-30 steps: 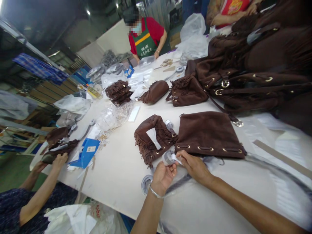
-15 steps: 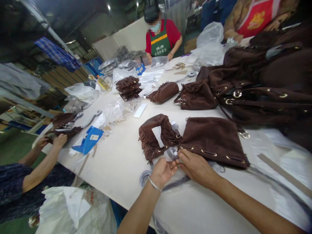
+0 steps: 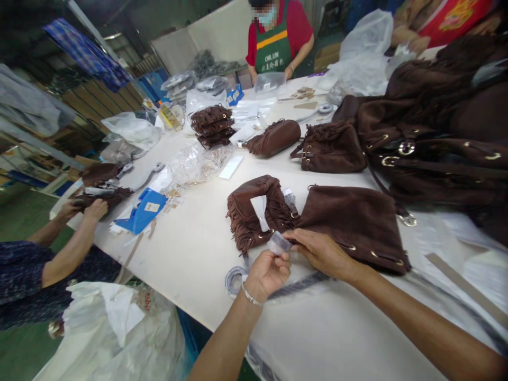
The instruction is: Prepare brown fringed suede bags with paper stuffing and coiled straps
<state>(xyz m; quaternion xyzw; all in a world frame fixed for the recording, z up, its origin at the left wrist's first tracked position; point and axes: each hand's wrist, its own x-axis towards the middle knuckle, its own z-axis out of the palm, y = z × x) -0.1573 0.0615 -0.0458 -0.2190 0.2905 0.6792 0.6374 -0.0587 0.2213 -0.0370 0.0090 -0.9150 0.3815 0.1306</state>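
My left hand [image 3: 270, 274], with a silver bangle at the wrist, pinches a small translucent plastic wrap [image 3: 279, 243]. My right hand [image 3: 319, 250] has its fingertips closed at the wrap's right edge, over the front edge of a flat dark brown bag [image 3: 353, 219] with gold eyelets. A thin dark part shows by the right fingertips; what it belongs to is unclear. Just beyond my left hand sits a brown fringed bag [image 3: 254, 211] with a white paper strip [image 3: 260, 212] on it. A roll of grey plastic-like strip [image 3: 235, 280] lies left of my left wrist.
Brown bags [image 3: 436, 132] pile up at right. A stack of fringed pieces [image 3: 212, 125], a blue tape dispenser [image 3: 142, 210] and clear plastic [image 3: 186, 166] lie on the table [image 3: 190, 259]. Co-workers [image 3: 273, 47] work across and at left. A white sack [image 3: 115, 333] stands below the edge.
The camera view has shifted slightly. My hands stay together at the plastic wrap, which now shows flatter and more upright above my left fingers. My left fingers have curled in more.
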